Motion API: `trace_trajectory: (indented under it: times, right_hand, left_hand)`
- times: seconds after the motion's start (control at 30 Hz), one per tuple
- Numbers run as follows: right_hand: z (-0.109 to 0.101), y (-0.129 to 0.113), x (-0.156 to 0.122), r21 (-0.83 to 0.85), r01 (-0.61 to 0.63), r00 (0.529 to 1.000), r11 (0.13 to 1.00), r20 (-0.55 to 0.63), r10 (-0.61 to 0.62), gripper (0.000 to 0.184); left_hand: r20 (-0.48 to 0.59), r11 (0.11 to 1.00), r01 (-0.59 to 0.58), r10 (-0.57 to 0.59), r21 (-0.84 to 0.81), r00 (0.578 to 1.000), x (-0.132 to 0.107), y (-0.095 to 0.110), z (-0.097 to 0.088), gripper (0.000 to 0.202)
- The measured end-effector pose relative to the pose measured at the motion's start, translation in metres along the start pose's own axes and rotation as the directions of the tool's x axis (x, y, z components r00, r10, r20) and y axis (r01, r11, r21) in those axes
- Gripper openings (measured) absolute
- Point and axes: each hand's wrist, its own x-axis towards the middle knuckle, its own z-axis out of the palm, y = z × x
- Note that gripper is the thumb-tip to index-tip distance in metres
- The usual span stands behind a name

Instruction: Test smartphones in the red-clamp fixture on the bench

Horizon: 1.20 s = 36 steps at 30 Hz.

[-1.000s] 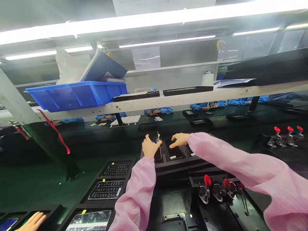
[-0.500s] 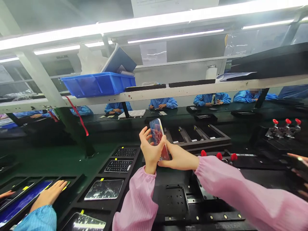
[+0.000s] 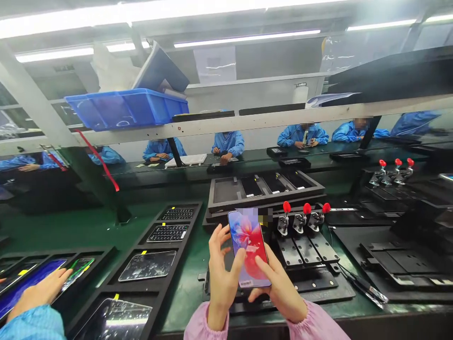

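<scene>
Left hand (image 3: pixel 222 278), half curled, grips the lit phone (image 3: pixel 248 245) by one edge, thumb over the screen, while the right hand (image 3: pixel 283 286), loosely bent, holds its lower opposite edge above the bench (image 3: pixel 182 297), just left of the red-tipped clamps (image 3: pixel 300 223). One phone is up and showing a picture; three dark handsets (image 3: pixel 275 184) lie in the tray (image 3: pixel 225 191) behind, whether finished or waiting unclear
</scene>
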Motion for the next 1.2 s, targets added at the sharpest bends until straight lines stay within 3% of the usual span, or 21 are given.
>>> trace_trajectory:
  times: [0.1, 0.17, 0.27, 0.33, 0.47, 0.63, 0.7, 0.83, 0.97, 1.2]
  right_hand:
    - [-0.01, 0.0, -0.004, 0.073, -0.021, 1.0, 0.997, 0.013, 0.02, 0.061]
    - [-0.014, 0.0, -0.005, 0.11, -0.027, 0.999, 0.994, 0.036, 0.023, 0.062]
    - [-0.019, 0.003, -0.006, 0.125, -0.041, 0.998, 0.991, 0.059, 0.034, 0.063]
    - [-0.022, 0.005, -0.006, 0.11, -0.049, 0.997, 0.993, 0.062, 0.042, 0.065]
    - [-0.027, 0.007, -0.007, 0.083, -0.072, 0.997, 0.994, 0.043, 0.068, 0.079]
    - [-0.031, 0.007, -0.007, 0.086, -0.091, 0.995, 0.992, 0.059, 0.086, 0.085]
    - [-0.033, 0.008, -0.008, 0.106, -0.091, 0.993, 0.99, 0.084, 0.082, 0.084]
    - [-0.035, 0.011, -0.008, 0.087, -0.068, 0.994, 0.994, 0.092, 0.06, 0.077]
    - [-0.034, 0.015, -0.007, 0.056, 0.066, 0.998, 0.996, -0.013, -0.065, 0.068]
    - [-0.031, 0.014, -0.008, 0.022, 0.074, 0.994, 0.997, -0.081, -0.072, 0.067]
  left_hand:
    - [0.095, 0.938, 0.169, -0.147, -0.304, 0.985, -0.012, -0.024, 0.001, 0.064]
    - [0.226, 0.845, 0.286, -0.201, -0.453, 0.953, -0.019, -0.036, 0.007, 0.063]
    - [0.424, 0.704, 0.426, -0.193, -0.568, 0.885, -0.028, -0.047, 0.014, 0.051]
    - [0.465, 0.661, 0.45, -0.169, -0.6, 0.869, -0.032, -0.052, 0.016, 0.05]
    - [0.451, 0.656, 0.46, -0.198, -0.598, 0.87, -0.038, -0.063, 0.011, 0.071]
    - [0.447, 0.773, 0.434, -0.219, -0.463, 0.867, -0.04, -0.066, 0.007, 0.083]
    - [0.454, 0.757, 0.43, -0.199, -0.492, 0.869, -0.04, -0.062, 0.007, 0.082]
    - [0.538, 0.676, 0.52, -0.212, -0.522, 0.816, -0.043, -0.058, 0.011, 0.084]
    - [0.431, 0.693, 0.442, -0.206, -0.569, 0.879, -0.047, -0.06, 0.015, 0.075]
    - [0.444, 0.705, 0.439, -0.194, -0.557, 0.875, -0.047, -0.056, 0.017, 0.074]
